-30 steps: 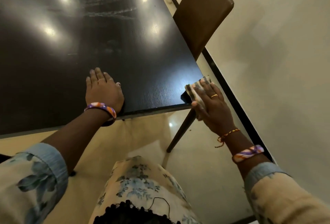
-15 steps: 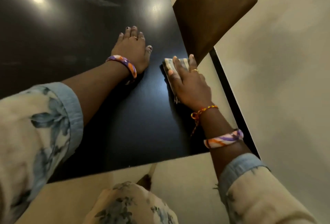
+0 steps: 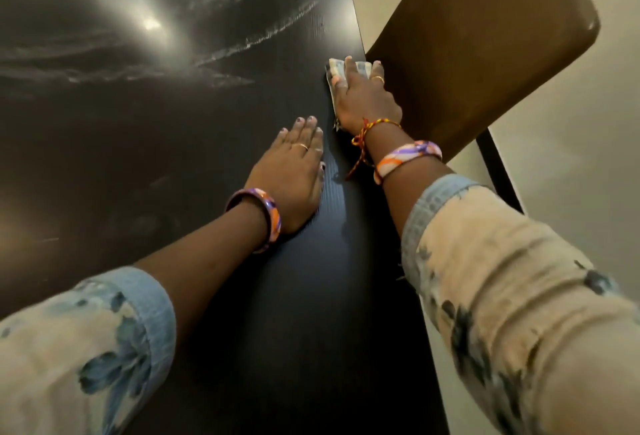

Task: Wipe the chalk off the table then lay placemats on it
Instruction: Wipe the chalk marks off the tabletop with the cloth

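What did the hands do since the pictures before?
The right hand slid the cloth from the table's near corner up along its right edge, toward the chalk marks. The left hand also moved farther in, resting flat. The chalk marks remain; the chair stayed put.

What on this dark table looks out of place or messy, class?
White chalk smears streak the far part of the glossy black wooden table, ahead and left of the hands, not yet wiped. The right hand presses a folded pale cloth at the table's right edge; the left hand lies flat.
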